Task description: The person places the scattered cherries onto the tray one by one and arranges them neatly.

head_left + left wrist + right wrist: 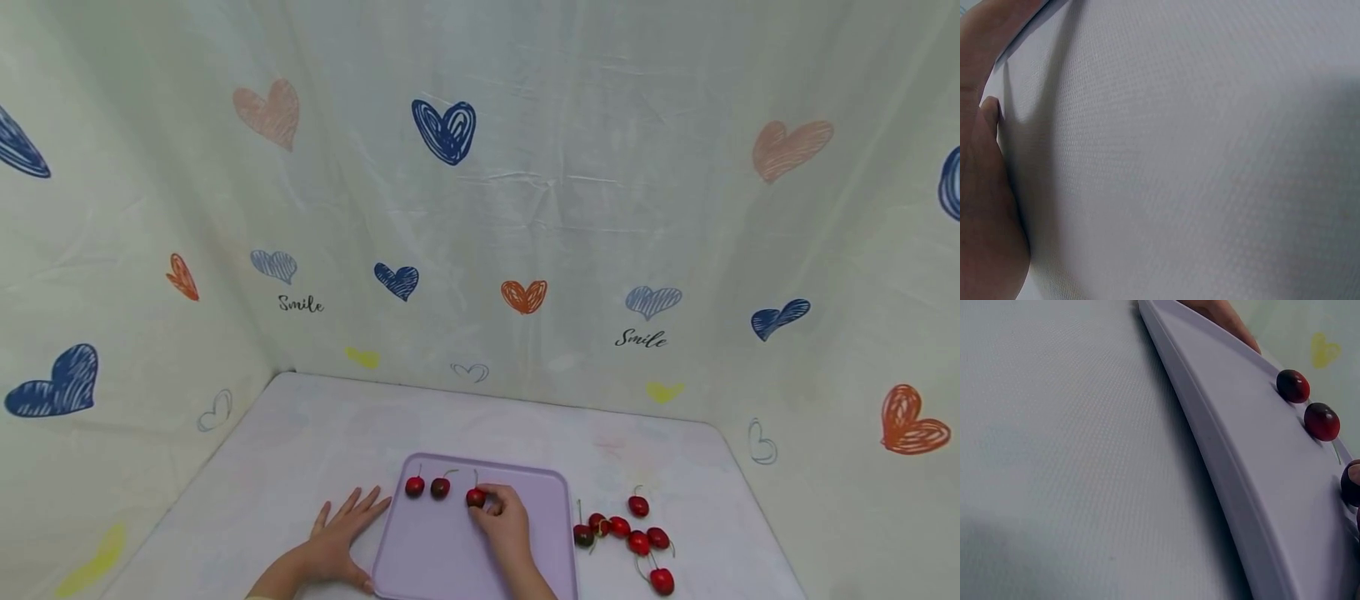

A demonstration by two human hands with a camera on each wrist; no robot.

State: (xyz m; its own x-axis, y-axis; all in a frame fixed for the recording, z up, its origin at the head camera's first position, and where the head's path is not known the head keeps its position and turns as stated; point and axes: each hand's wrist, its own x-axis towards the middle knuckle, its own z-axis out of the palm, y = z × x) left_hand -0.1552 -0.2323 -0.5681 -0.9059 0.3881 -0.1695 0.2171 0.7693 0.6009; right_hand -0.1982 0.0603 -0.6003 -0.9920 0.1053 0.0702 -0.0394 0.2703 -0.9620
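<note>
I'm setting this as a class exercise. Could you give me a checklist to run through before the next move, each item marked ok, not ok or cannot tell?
1. First cherry and second cherry on the tray, untouched by either hand: ok.
2. Third cherry released: not ok; the right hand pinches it.
3. Third cherry's weight resting on the tray: cannot tell.
4. Left hand clear of the row: ok; it lies spread at the tray's left edge.
5. Stems on all three tray cherries: ok, each shows one.
6. More cherries available: ok; seven loose cherries lie right of the tray.
</note>
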